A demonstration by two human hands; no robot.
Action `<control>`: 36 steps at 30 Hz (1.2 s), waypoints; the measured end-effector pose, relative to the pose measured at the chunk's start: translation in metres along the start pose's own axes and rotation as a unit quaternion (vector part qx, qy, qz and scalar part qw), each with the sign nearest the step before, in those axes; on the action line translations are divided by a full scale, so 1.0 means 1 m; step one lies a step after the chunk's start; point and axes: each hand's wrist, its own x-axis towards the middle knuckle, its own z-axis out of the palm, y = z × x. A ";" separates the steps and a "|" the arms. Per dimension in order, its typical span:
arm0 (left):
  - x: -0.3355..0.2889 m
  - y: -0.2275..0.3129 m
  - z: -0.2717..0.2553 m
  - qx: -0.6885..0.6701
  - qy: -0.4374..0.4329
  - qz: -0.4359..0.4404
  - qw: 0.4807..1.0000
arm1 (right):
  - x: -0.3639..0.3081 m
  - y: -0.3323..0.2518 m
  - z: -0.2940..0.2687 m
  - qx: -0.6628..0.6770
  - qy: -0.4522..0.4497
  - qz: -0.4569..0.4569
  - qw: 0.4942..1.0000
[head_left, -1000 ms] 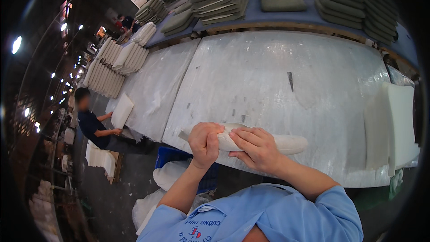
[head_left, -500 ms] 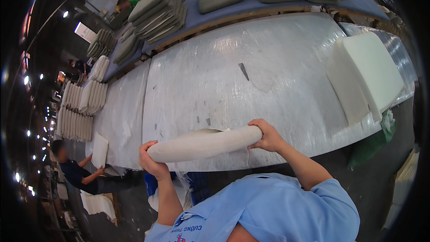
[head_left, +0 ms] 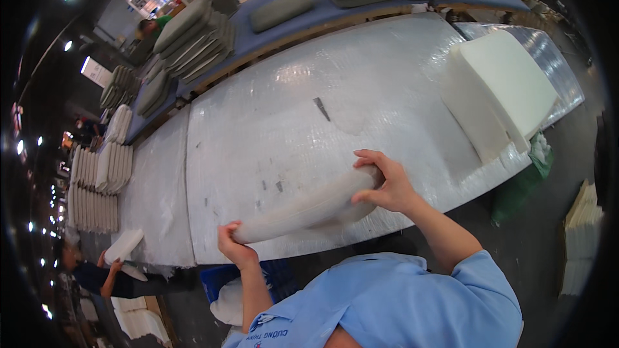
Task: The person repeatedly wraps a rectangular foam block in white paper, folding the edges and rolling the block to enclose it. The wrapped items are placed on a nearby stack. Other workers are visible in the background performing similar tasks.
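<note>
A pale cushion (head_left: 306, 209), slightly blurred, is held on edge just above the near edge of a film-wrapped table (head_left: 258, 135). Its left end, the lower one in the picture, sits in the fingers of my left hand (head_left: 238, 245). My right hand (head_left: 393, 183) curls round the opposite end, thumb on the near side and fingers over the top. The cushion slants up from left to right. Its far face is hidden from me.
White foam pads (head_left: 509, 77) are stacked at the table's right end. Grey-green cushions (head_left: 193, 38) are piled on the blue table (head_left: 271, 26) behind. At left, a co-worker (head_left: 97, 274) handles a white pad near stacked pale cushions (head_left: 97, 187). A blue crate (head_left: 216, 280) stands below the near edge.
The cushion has tilted more steeply, its left end moving down and toward me. My right hand has opened wider round its end. The co-worker's pad at left has turned.
</note>
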 end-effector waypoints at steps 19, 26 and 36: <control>-0.032 -0.093 0.039 0.418 -0.744 -0.104 0.512 | -0.036 0.115 -0.034 0.087 -0.268 0.387 0.878; -0.052 -0.180 0.120 0.486 -0.646 -0.121 0.576 | 0.034 0.188 0.071 -0.384 -0.482 0.301 0.728; -0.040 -0.248 0.127 0.527 -0.426 0.012 0.735 | 0.039 0.245 0.119 -0.321 -0.354 0.273 0.835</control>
